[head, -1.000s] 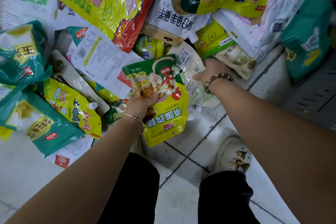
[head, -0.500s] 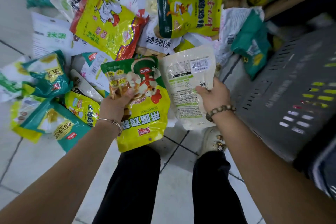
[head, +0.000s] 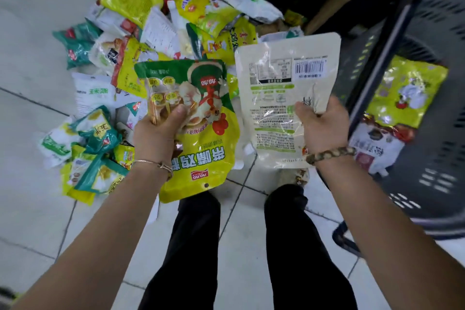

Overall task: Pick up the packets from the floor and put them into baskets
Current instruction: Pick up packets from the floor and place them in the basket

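Yellow packet [head: 208,158] held in left hand [head: 157,131], white packet [head: 276,98] in right hand [head: 320,125]; basket [head: 432,184] holds two packets [head: 407,91].

Both my forearms reach forward; left hand [head: 157,133] pinches the yellow packet [head: 208,166], thumb on top; right hand [head: 322,126] grips the white packet [head: 276,106], fingers probably behind

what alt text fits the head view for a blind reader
A person's left hand grips a yellow-green packet and the right hand a cream packet, above a packet pile on the floor, beside a dark basket holding other packets.
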{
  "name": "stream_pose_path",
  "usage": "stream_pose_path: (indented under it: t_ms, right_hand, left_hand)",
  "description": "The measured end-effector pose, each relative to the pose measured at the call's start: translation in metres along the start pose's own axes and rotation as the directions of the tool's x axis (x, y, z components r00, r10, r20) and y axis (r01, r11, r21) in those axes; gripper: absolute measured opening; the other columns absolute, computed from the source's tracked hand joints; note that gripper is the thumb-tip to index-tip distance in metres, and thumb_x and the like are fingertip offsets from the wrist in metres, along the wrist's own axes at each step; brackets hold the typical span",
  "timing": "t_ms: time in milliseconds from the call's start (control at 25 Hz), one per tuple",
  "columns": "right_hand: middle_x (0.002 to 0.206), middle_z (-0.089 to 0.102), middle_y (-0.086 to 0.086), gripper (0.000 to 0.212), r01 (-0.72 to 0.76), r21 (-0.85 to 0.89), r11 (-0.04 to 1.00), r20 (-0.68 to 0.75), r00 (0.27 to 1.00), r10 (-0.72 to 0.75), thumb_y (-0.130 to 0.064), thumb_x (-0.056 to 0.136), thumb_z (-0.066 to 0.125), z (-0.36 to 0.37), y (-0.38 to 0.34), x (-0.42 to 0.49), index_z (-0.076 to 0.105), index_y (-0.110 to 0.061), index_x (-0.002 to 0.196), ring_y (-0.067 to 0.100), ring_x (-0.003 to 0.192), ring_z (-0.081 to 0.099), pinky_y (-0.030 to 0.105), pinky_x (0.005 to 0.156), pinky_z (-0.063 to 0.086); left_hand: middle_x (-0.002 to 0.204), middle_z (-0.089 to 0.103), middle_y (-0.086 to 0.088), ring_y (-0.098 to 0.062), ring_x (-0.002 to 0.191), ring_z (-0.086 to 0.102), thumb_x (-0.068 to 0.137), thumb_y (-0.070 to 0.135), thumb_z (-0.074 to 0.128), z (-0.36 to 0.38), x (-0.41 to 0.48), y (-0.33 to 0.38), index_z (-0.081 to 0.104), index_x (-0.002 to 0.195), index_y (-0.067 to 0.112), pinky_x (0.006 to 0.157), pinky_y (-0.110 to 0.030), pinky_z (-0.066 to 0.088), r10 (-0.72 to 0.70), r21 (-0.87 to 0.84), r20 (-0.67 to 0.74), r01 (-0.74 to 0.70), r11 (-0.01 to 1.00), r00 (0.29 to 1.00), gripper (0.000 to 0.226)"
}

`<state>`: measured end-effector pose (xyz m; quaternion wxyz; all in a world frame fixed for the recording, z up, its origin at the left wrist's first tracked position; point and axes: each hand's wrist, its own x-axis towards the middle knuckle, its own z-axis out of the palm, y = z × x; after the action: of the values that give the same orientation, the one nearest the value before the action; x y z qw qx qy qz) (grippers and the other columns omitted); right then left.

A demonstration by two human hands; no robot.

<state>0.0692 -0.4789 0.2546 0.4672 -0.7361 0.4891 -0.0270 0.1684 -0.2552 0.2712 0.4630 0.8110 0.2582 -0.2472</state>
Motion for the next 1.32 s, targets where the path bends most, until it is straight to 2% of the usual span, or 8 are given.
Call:
stream_pose_path:
  t_ms: [120, 320, 480, 640, 880, 1000, 1120, 1320]
  right_hand:
    - [0.082, 0.06, -0.007, 0.019, -0.037, 0.076, 0.996, -0.087, 0.995, 0.043, -0.013, 0.083, 0.066, -0.052, -0.006, -0.005, 0.062, -0.012, 0.101, 0.011, 0.077, 0.058, 0.02, 0.066, 0.043]
    - [0.091, 0.066, 0.0, 0.018, -0.15, 0.211, 0.966, -0.199, 0.961, 0.193, -0.01, 0.083, 0.066, -0.138, 0.016, -0.008, 0.061, -0.018, 0.099, 0.019, 0.087, 0.064, 0.035, 0.083, 0.052]
    - [0.08, 0.065, -0.009, 0.017, -0.224, 0.245, 0.943, -0.292, 0.911, 0.292, -0.009, 0.083, 0.065, -0.196, 0.047, -0.002, 0.061, -0.025, 0.085, 0.006, 0.071, 0.062, 0.023, 0.066, 0.051]
    - [0.082, 0.063, -0.001, 0.014, -0.32, 0.156, 0.935, -0.385, 0.852, 0.356, -0.016, 0.083, 0.066, -0.242, 0.095, 0.019, 0.065, -0.013, 0.097, 0.017, 0.077, 0.061, 0.025, 0.067, 0.043]
    - [0.091, 0.067, 0.01, 0.024, -0.452, -0.063, 0.89, -0.376, 0.837, 0.398, -0.026, 0.087, 0.059, -0.259, 0.163, 0.061, 0.062, -0.011, 0.105, 0.029, 0.088, 0.062, 0.028, 0.069, 0.039]
    - [0.099, 0.068, 0.011, 0.025, -0.481, -0.089, 0.872, -0.342, 0.837, 0.427, -0.027, 0.089, 0.057, -0.248, 0.191, 0.083, 0.059, -0.014, 0.11, 0.03, 0.092, 0.063, 0.029, 0.071, 0.041]
    - [0.103, 0.068, 0.01, 0.025, -0.525, -0.141, 0.84, -0.299, 0.831, 0.469, -0.028, 0.089, 0.055, -0.225, 0.219, 0.099, 0.06, -0.016, 0.111, 0.031, 0.096, 0.062, 0.03, 0.071, 0.04]
    - [0.111, 0.065, 0.01, 0.029, -0.585, -0.156, 0.796, -0.191, 0.808, 0.557, -0.026, 0.089, 0.056, -0.195, 0.27, 0.116, 0.059, -0.013, 0.115, 0.029, 0.104, 0.059, 0.026, 0.072, 0.033]
  left_hand:
    - [0.048, 0.059, 0.017, 0.004, 0.038, 0.049, 0.082, 0.034, 0.068, 0.019, -0.035, 0.026, 0.061, 0.072, 0.023, 0.046, -0.02, 0.044, 0.061, -0.032, 0.089, -0.059, 0.998, 0.994, 0.017]
    - [0.049, 0.057, 0.015, -0.002, 0.039, 0.048, 0.08, 0.038, 0.068, 0.076, -0.086, 0.048, 0.062, 0.073, 0.022, 0.042, -0.021, 0.042, 0.138, -0.002, 0.244, -0.141, 0.99, 0.96, 0.019]
    - [0.067, 0.061, 0.004, -0.005, 0.045, 0.056, 0.081, 0.026, 0.071, 0.14, -0.127, 0.061, 0.059, 0.084, 0.019, 0.038, -0.02, 0.046, 0.203, -0.009, 0.389, -0.216, 0.976, 0.899, 0.014]
    - [0.076, 0.063, -0.001, -0.031, 0.07, 0.066, 0.082, 0.017, 0.07, 0.205, -0.152, 0.071, 0.055, 0.093, 0.014, 0.057, -0.036, 0.055, 0.251, 0.1, 0.448, -0.327, 0.94, 0.858, 0.019]
    - [0.093, 0.066, -0.021, -0.042, 0.087, 0.06, 0.089, 0.017, 0.06, 0.291, -0.171, 0.052, 0.046, 0.124, 0.004, 0.061, -0.037, 0.039, 0.47, 0.422, 0.505, -0.682, 0.597, 0.724, 0.04]
    - [0.097, 0.065, -0.02, -0.04, 0.089, 0.061, 0.09, 0.014, 0.056, 0.34, -0.16, 0.031, 0.046, 0.123, 0.006, 0.064, -0.037, 0.042, 0.339, 0.522, 0.499, -0.589, 0.617, 0.797, 0.035]
    - [0.103, 0.065, -0.019, -0.038, 0.094, 0.062, 0.088, 0.016, 0.059, 0.378, -0.131, 0.0, 0.051, 0.115, 0.005, 0.078, -0.043, 0.052, 0.101, 0.534, 0.397, -0.319, 0.783, 0.912, 0.031]
    - [0.106, 0.065, -0.017, -0.036, 0.094, 0.063, 0.085, 0.016, 0.065, 0.413, -0.089, -0.06, 0.058, 0.1, 0.015, 0.081, -0.049, 0.054, -0.183, 0.465, 0.369, -0.011, 0.885, 0.911, 0.017]
